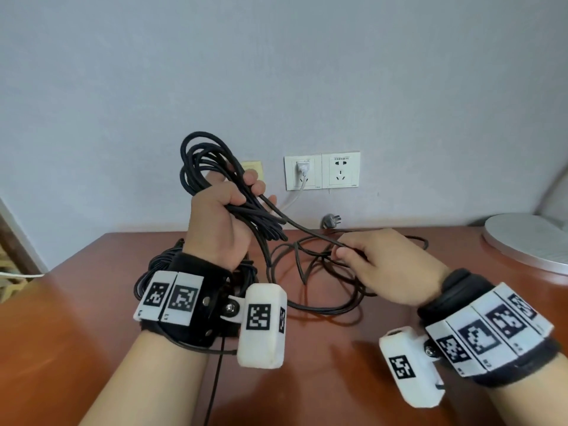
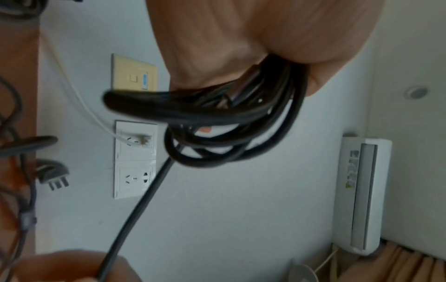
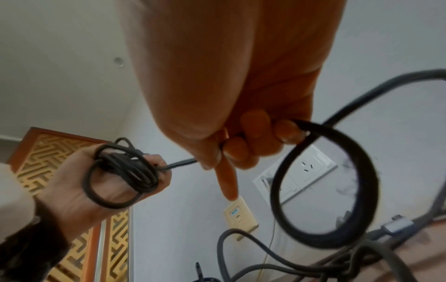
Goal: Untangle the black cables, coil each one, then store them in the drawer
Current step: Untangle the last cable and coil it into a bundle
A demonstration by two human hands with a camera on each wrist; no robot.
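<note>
My left hand (image 1: 246,192) is raised above the table and grips a coil of black cable (image 1: 203,161) in its fist; the loops stick up past the fingers. In the left wrist view the coil (image 2: 217,114) fills the curled fingers. One strand runs from the coil down to my right hand (image 1: 344,250), which pinches it between thumb and fingers. The right wrist view shows that hand (image 3: 241,148) holding a loop of the cable (image 3: 325,190). The loose rest of the cable (image 1: 322,272) lies tangled on the table, with its plug (image 1: 332,221) by the wall. No drawer is in view.
A second coiled black cable (image 1: 153,265) lies on the brown wooden table (image 1: 92,302) behind my left wrist. Wall sockets (image 1: 322,170) hold a white charger. A round grey disc (image 1: 528,241) sits at the right. A lattice panel (image 3: 48,156) stands at the left.
</note>
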